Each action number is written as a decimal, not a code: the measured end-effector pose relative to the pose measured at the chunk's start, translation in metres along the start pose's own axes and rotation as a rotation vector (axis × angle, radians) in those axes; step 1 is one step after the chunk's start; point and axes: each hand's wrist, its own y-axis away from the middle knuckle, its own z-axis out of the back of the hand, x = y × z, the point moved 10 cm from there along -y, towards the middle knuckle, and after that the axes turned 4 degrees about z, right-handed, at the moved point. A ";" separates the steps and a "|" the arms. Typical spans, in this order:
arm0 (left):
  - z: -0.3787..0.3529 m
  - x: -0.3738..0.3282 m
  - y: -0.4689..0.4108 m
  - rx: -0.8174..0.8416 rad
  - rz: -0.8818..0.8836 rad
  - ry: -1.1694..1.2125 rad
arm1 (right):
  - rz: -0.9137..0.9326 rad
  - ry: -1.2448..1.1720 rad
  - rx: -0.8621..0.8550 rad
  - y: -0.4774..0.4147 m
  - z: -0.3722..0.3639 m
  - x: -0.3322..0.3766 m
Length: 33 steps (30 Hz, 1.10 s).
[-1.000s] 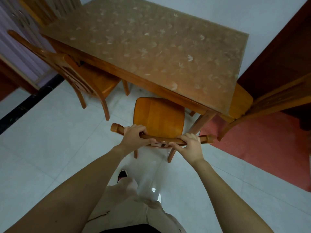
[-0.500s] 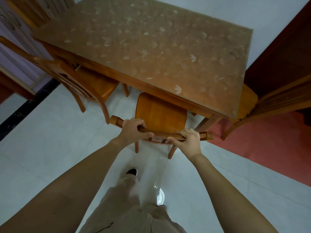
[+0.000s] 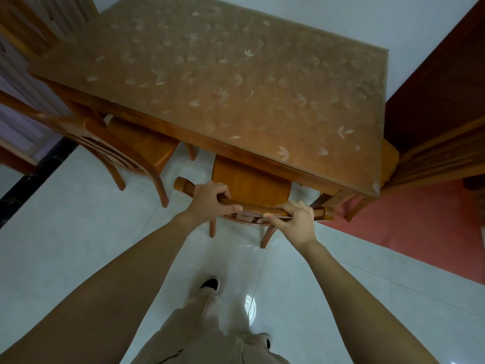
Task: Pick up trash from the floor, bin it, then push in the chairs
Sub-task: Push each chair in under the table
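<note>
At patterned table [image 3: 236, 88], chair [image 3: 249, 179], white tile floor [image 3: 78, 245]

Leaf-patterned table [image 3: 236, 74] — white tiled floor [image 3: 78, 232], red floor patch [image 3: 420, 227], dark door [image 3: 446, 74].

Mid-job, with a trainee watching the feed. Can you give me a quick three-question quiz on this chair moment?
1. True or false: the left hand and the right hand both grip the top rail of the middle chair.
2. How does that chair's seat sit relative to the table? A) wholly clear of it B) partly under its near edge C) on top of it
3. Fill in: the shoe on the white tiles is ___ in colour.

Key: 1 true; 2 B; 3 black.
</note>
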 end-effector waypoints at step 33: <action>0.058 0.036 -0.080 0.126 -0.096 -0.051 | -0.135 0.043 -0.136 -0.062 -0.035 0.042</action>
